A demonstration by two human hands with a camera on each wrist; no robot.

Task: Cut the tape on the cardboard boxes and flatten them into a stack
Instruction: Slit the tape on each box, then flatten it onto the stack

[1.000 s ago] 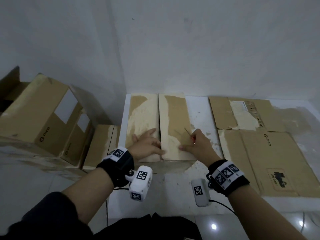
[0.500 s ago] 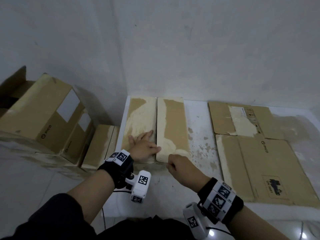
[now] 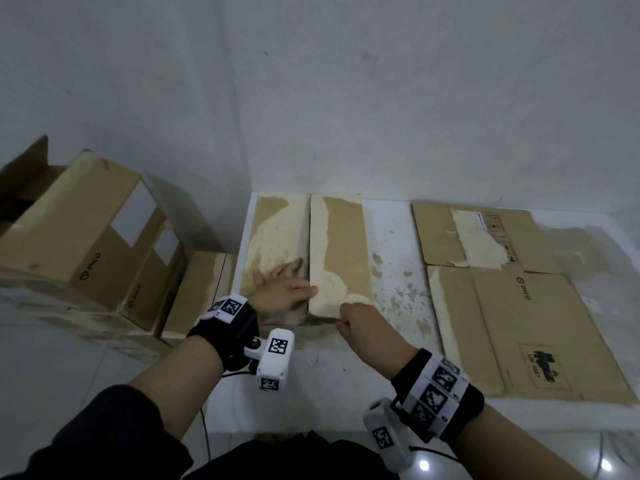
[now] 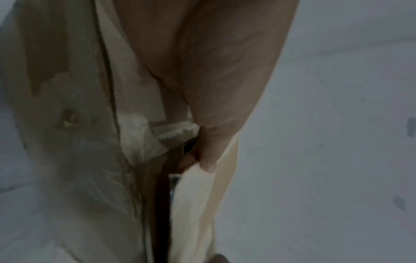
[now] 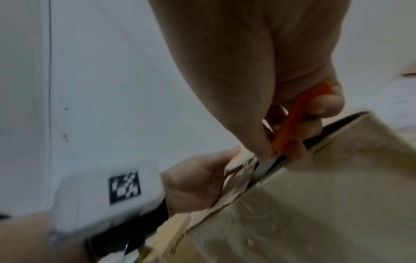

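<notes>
Since a moment ago, my right hand (image 3: 360,318) has drawn back off the top of the cardboard box (image 3: 341,251) to its near edge, at about 5 o'clock of the box. It grips an orange cutter (image 5: 290,124), blade at the seam. My left hand (image 3: 282,289) lies flat, fingers spread, on the left flap. Flattened boxes (image 3: 519,306) lie toward 3 o'clock on the white table (image 3: 394,258).

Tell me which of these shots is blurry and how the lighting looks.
Head view: dim, sharp, wide-angle bending, floor glare spots. Left wrist view: soft and smeared around the left hand. Right wrist view: motion blur on the orange cutter and box.
</notes>
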